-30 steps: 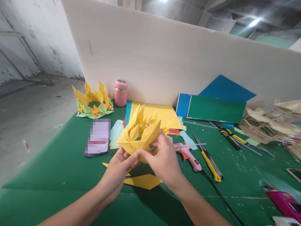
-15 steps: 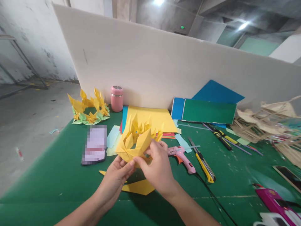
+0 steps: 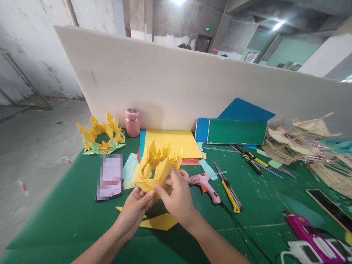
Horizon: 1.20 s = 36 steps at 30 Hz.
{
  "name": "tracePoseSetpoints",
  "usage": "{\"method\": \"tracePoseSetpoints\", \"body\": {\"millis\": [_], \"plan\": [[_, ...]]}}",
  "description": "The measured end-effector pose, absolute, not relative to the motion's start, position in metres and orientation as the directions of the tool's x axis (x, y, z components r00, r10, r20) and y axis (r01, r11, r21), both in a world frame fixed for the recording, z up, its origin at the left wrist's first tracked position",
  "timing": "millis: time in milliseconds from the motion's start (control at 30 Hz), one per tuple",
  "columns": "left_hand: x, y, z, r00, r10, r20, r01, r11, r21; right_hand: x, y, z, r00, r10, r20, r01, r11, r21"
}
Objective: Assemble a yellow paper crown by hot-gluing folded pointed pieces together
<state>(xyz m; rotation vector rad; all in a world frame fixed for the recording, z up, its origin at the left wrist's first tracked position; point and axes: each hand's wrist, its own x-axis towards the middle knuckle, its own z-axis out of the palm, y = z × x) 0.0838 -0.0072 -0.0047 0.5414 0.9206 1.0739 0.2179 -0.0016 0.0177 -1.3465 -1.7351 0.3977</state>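
Yellow folded-paper crown [image 3: 150,183] sits pinched in your left hand [image 3: 137,202] and right hand [image 3: 178,196]; the far green sign [image 3: 208,29] is too small to read.

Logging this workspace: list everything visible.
Held crown: 1, yellow, centre
Trimmed crown: 1, yellow/green, left
Flask: 1, pink, back
Phone: 1, lilac, left
Paper stack: 1, multicoloured, back
Paper scraps: several, mixed, scattered
Glue gun: 1, pink, right
Cutter: 1, yellow, right
Panels: several, blue/green, back
Tools: count unclear, black/yellow, right
Wooden pieces: several, tan, right
Device: 1, magenta, right
Table: 1, green, beneath
Board: 1, white, behind
Left hand: 1, bare, holding crown
Right hand: 1, bare, holding crown
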Motion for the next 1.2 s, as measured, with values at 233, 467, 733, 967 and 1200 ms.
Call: {"method": "tracePoseSetpoints", "body": {"millis": [233,467,733,967,1200], "plan": [[0.085,-0.001,-0.010,0.248,0.893,-0.375,-0.502,0.450,0.739,0.221,0.004,0.016,-0.006,0.913,0.408,0.593,0.332,-0.734],[0.084,0.006,-0.007,0.247,0.899,-0.361,-0.512,0.437,0.739,0.221,0.008,0.012,-0.008,0.901,0.435,0.612,0.348,-0.710],[0.084,0.015,0.000,0.213,0.906,-0.365,-0.459,0.423,0.781,0.244,-0.008,0.020,-0.005,0.831,0.556,0.734,0.381,-0.563],[0.086,0.030,0.003,0.169,0.890,-0.424,-0.418,0.454,0.787,0.314,-0.023,-0.011,0.246,0.782,0.573,0.828,0.138,-0.543],[0.090,0.044,0.004,0.077,0.929,-0.362,-0.324,0.367,0.872,0.351,-0.029,-0.049,0.314,0.899,0.304,0.809,-0.086,-0.581]]}}
